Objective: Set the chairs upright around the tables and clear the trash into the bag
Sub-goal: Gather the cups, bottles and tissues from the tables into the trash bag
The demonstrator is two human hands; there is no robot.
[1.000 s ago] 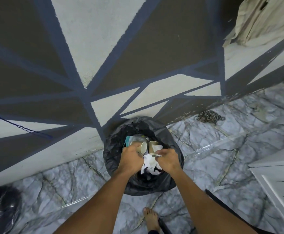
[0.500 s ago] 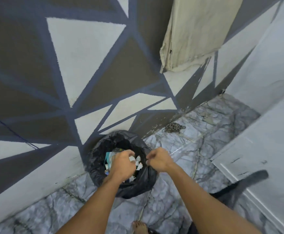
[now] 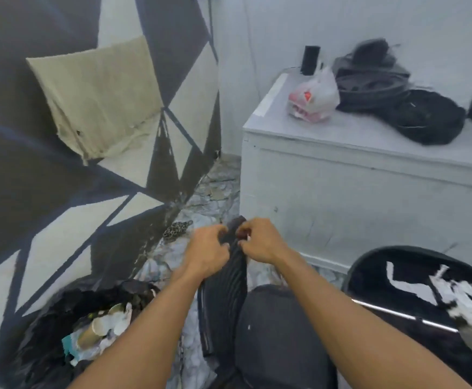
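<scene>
A black trash bag [image 3: 46, 332] stands open on the floor at the lower left, against the painted wall, with paper cups [image 3: 100, 327] and crumpled paper inside. To its right is a dark chair with a ribbed black back [image 3: 223, 299] and a dark seat [image 3: 279, 338]. My left hand [image 3: 206, 251] and my right hand [image 3: 260, 242] are close together at the top of the ribbed back, fingers curled on its upper edge. A black round table [image 3: 397, 265] at the lower right carries white paper scraps [image 3: 453, 293] and something green.
A white cabinet [image 3: 355, 192] stands behind the chair, with a white plastic bag [image 3: 313, 96] and black bags [image 3: 414, 113] on top. A metal chain [image 3: 177, 230] lies on the marble floor by the wall. A beige cloth [image 3: 97, 99] hangs on the wall.
My view has swung right, away from the trash bag. Both hands have left the bag's mouth and moved up and right onto the chair's ribbed back.
</scene>
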